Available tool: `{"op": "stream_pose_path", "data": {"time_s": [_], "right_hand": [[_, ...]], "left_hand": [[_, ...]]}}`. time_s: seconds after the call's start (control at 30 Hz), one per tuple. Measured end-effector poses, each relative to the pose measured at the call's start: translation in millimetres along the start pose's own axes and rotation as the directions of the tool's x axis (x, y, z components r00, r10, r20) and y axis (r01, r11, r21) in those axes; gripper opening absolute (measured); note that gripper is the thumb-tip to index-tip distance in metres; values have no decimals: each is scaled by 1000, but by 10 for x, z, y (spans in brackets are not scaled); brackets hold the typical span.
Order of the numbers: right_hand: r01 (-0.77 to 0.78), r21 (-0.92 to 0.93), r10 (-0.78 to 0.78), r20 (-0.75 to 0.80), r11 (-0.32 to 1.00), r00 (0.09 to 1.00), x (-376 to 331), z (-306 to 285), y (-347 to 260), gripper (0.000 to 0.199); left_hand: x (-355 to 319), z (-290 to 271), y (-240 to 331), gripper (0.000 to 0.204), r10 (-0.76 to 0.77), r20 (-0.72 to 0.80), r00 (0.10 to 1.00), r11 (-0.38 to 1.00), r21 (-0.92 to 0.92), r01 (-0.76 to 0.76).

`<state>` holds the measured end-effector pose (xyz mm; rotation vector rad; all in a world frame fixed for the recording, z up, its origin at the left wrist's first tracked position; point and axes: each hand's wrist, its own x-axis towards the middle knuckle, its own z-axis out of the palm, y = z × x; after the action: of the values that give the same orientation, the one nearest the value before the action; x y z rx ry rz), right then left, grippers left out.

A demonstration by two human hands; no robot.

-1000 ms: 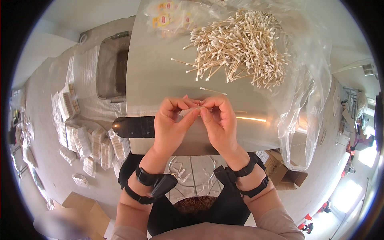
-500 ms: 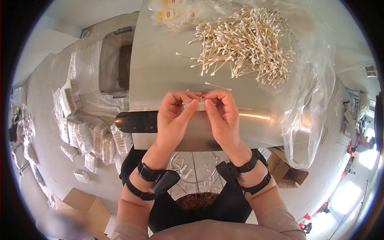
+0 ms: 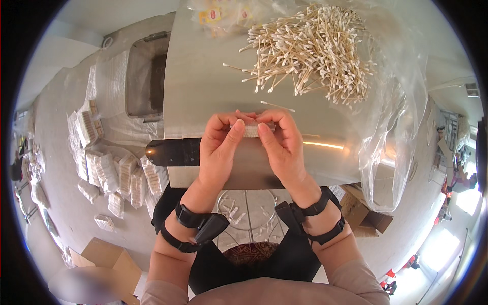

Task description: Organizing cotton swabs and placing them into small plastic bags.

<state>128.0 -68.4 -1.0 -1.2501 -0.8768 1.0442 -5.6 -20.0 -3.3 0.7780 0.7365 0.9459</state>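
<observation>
Fingertips [image 3: 238,125] of both hands pinch one small bundle of swabs [image 3: 252,130] between them, in the only view, the head camera looking down. On the left hand [image 3: 219,147] the thumb presses the bundle's near side while the curled fingers close over its far side; the right hand [image 3: 285,147] mirrors that grip from the other end, so both are clamped on the same bundle and neither is nearer to it than the other. The bundle seems wrapped in a clear sleeve, though that is too small to tell for sure. Its long axis runs left to right across the person's front, level, with a hand at each end, and it is held just above the near part of the metal table [image 3: 203,86], not resting on it. Beyond the hands, toward the table's far right, lies a loose pile [image 3: 315,51] of wooden-stemmed swabs spread on a clear plastic bag [image 3: 401,127] that hangs over the table's right edge. One stray swab [image 3: 277,106] lies between the pile and the knuckles, also roughly crosswise. Black straps [image 3: 195,226] circle both wrists. Down on the floor to the left sit packed bundles [image 3: 109,173] in rows, with a cardboard box [image 3: 104,259] nearer the lower edge.
</observation>
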Motion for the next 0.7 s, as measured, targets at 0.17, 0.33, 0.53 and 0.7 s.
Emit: {"op": "stream_pose_path", "data": {"time_s": [0.17, 0.33, 0.53, 0.7], "right_hand": [[4, 79, -5, 15, 997, 1000, 12, -28, -10, 8], [6, 29, -6, 19, 1000, 1000, 12, -18, 5, 7], [62, -70, -62, -7, 996, 998, 12, 3, 17, 8], [110, -163, -112, -3, 980, 994, 12, 13, 83, 9]], "left_hand": [[11, 2, -34, 4, 103, 44, 994, 992, 63, -106], [-6, 40, -20, 6, 82, 15, 997, 995, 49, -83], [9, 24, -79, 15, 101, 31, 994, 979, 176, -105], [4, 15, -111, 15, 93, 21, 995, 986, 135, -95]]}}
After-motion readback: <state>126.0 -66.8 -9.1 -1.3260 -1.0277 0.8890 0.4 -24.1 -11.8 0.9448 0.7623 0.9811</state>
